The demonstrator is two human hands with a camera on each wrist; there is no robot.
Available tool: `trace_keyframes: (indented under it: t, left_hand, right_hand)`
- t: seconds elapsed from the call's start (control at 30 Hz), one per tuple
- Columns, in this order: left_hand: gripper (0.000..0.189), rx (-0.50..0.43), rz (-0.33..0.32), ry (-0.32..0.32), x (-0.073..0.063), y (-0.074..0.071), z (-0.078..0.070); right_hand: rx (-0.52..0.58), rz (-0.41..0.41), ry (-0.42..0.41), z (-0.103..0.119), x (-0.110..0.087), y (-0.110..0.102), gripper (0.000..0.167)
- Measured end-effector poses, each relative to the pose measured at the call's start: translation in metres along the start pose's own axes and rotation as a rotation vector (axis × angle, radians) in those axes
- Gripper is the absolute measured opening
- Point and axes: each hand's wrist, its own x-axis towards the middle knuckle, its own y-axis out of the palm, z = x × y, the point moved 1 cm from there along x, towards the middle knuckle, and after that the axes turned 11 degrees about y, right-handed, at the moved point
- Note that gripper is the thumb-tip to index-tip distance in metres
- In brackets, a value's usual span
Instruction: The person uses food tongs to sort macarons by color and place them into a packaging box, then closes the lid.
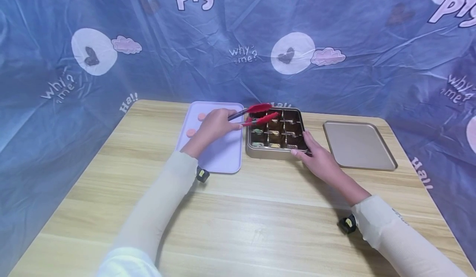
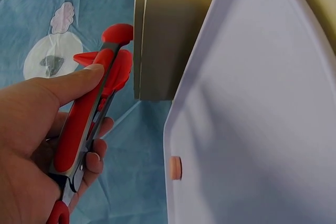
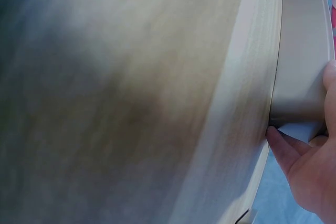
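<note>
My left hand (image 1: 217,124) grips a pair of red-tipped tongs (image 2: 86,119), the thumb lying along one red arm. In the head view the two tips stand apart over the far left part of a gold tin box (image 1: 275,154). Dark compartments divide the box; greenish pieces (image 1: 257,131) lie in its left column and yellowish pieces (image 1: 275,132) in the middle one. My right hand (image 1: 320,161) holds the box's near right corner, thumb at the front rim and fingers along the right side. Left of the box, a lilac tray (image 1: 223,161) carries small orange-pink discs (image 1: 191,133), partly behind my left hand.
A flat gold lid (image 1: 358,144) lies on the wooden table (image 1: 238,219) to the right of the box. Behind the table hangs a blue printed cloth (image 1: 208,70), close to the far edges of the tray and box.
</note>
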Motion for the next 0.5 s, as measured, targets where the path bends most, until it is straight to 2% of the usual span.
trace_keyframes:
  t: [0.13, 0.33, 0.5]
  left_hand:
    - [0.029, 0.006, -0.019, -0.017, -0.011, -0.007, 0.005]
    - [0.058, -0.043, -0.044, -0.079, -0.033, -0.021, 0.016]
    - [0.059, -0.047, -0.065, -0.141, -0.053, -0.031, 0.031]
  right_hand:
    - [-0.003, 0.001, -0.003, 0.0, 0.0, 0.0, 0.1]
    - [0.004, 0.006, -0.005, 0.001, -0.001, -0.001, 0.099]
    - [0.01, 0.013, -0.001, 0.001, -0.003, -0.001, 0.1]
